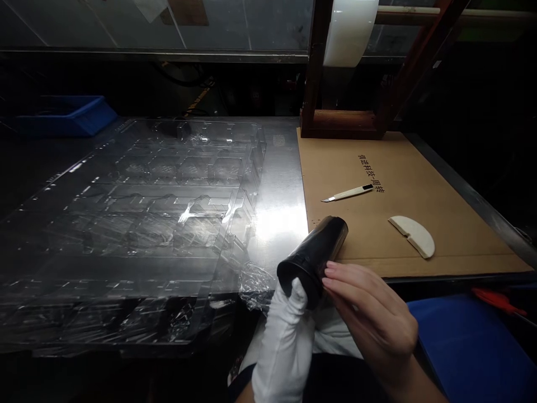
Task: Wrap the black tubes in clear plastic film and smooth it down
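My left hand (286, 330), in a white glove, grips a dark, glossy black cylinder (321, 240) by its near end, the thumb lying over the end face. The cylinder is tilted, its far end pointing up and right over the edge of a cardboard sheet (403, 168). My bare right hand (373, 308) has its fingertips pressed to the cylinder's right side near the same end; its thumb is mostly hidden. Beyond the cylinder a craft knife (348, 193) with a pale handle lies on the cardboard. A white half-round piece (413, 236) with a notched straight edge rests to the right.
Clear plastic trays (159, 224) with compartments cover the metal table's left side. Crumpled clear film (255, 282) lies by their corner. A wooden frame (344, 124) holding a film roll (350, 33) stands behind. Blue bins are at back left (71, 117) and lower right (474, 347).
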Demonstrator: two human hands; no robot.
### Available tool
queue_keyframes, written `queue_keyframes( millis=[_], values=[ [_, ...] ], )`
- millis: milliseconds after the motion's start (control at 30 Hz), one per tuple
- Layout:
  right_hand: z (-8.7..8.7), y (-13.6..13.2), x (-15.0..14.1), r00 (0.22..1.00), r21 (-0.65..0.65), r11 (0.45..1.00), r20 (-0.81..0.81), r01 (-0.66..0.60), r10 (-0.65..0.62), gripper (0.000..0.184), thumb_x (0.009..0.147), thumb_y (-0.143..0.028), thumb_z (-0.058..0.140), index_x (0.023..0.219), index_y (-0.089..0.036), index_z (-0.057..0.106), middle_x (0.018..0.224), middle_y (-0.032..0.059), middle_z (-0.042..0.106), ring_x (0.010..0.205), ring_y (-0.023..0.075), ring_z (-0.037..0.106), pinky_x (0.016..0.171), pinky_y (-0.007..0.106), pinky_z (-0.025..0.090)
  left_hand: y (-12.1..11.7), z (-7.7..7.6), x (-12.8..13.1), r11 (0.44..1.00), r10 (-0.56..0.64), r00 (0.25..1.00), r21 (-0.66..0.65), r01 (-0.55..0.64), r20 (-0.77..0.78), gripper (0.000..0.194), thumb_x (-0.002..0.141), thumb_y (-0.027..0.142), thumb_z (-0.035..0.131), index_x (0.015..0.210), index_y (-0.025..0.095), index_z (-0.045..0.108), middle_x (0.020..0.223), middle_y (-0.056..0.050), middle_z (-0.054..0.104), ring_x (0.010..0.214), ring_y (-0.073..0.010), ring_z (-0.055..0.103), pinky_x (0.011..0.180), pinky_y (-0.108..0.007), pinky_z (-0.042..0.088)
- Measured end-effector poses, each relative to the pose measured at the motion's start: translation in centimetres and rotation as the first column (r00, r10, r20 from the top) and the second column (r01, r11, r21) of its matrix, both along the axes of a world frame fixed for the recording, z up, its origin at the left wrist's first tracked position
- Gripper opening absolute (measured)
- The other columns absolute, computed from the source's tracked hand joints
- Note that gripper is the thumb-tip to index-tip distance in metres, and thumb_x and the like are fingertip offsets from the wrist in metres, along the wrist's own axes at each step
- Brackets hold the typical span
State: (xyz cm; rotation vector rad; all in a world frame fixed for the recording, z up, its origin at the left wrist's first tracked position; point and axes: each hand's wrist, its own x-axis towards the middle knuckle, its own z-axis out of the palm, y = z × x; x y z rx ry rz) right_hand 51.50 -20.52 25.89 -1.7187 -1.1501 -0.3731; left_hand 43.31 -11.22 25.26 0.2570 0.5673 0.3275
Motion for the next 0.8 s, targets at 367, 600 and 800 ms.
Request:
queue_keyframes(
  millis=[367, 600, 800],
  values=[
    [0.14, 0.32, 0.09, 0.998, 0.013, 1.0, -0.062, -0.011, 0.012, 0.03, 0.076, 0.003, 0.063, 0.098, -0.017, 0.067, 0.095, 0.0073, 0.068, 0.096, 0.0222, 0.064, 0.084, 0.041, 0.055, -0.15, -0.83, -0.54, 0.976, 0.043, 0.999, 0.214, -0.041, -0.005, 0.027, 0.091, 0.023, 0.053, 0.117, 0.02, 0.06, 0.111, -0.005, 0.063, 0.102, -0.0148, 0.057, 0.097, -0.029, 0.043],
    [-0.28, 0.05, -0.2, 0.995, 0.0, 1.0, -0.102, 0.015, -0.015, 0.033, 0.075, 0.005, 0.063, 0.101, -0.015, 0.066, 0.102, 0.0076, 0.068, 0.099, 0.0207, 0.064, 0.087, 0.038, 0.055, -0.38, -0.47, -0.22, 0.97, 0.032, 0.999, 0.242, -0.035, 0.014, 0.036, 0.092, 0.025, 0.052, 0.128, 0.021, 0.053, 0.117, -0.007, 0.062, 0.104, -0.0164, 0.057, 0.096, -0.031, 0.043],
    [-0.61, -0.34, -0.27, 0.999, -0.009, 1.0, -0.045, -0.009, 0.009, 0.039, 0.073, 0.006, 0.065, 0.106, -0.014, 0.066, 0.107, 0.0081, 0.067, 0.103, 0.0223, 0.063, 0.09, 0.038, 0.055, -0.62, -0.92, -0.57, 0.97, 0.046, 0.999, 0.238, -0.046, 0.007, 0.036, 0.092, 0.027, 0.051, 0.128, 0.021, 0.054, 0.122, -0.008, 0.061, 0.108, -0.0186, 0.057, 0.101, -0.036, 0.039]
  ],
)
